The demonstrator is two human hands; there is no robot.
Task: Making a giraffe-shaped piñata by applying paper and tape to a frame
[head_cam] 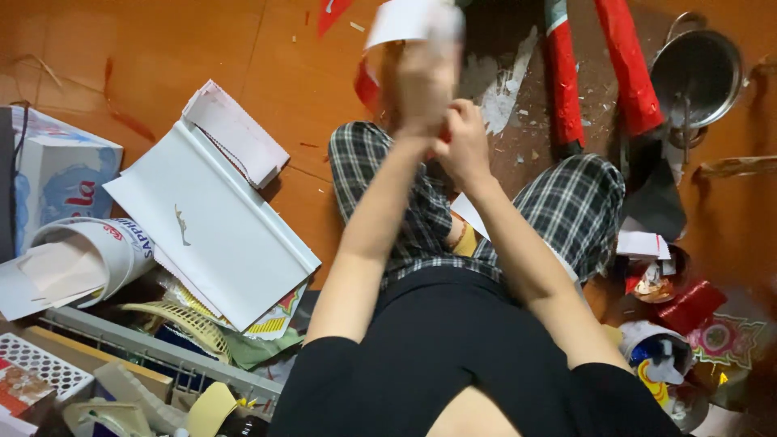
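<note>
I sit cross-legged on an orange floor in plaid trousers [566, 210]. My left hand [422, 81] is raised and blurred, closed around a white sheet of paper [401, 20] with a red piece [366, 85] under it. Just below and to its right, my right hand [463, 142] is curled with its fingers closed against the same red and white material. What exactly the right fingers pinch is hidden by blur.
A large white folder [214, 222] and a white box lid [235, 129] lie at left. A white paper cup [97, 255], a tissue box [61, 170] and a wire rack [154, 348] are lower left. Red paper rolls [627, 65], a metal pot [696, 73] and cups of scraps [660, 356] are at right.
</note>
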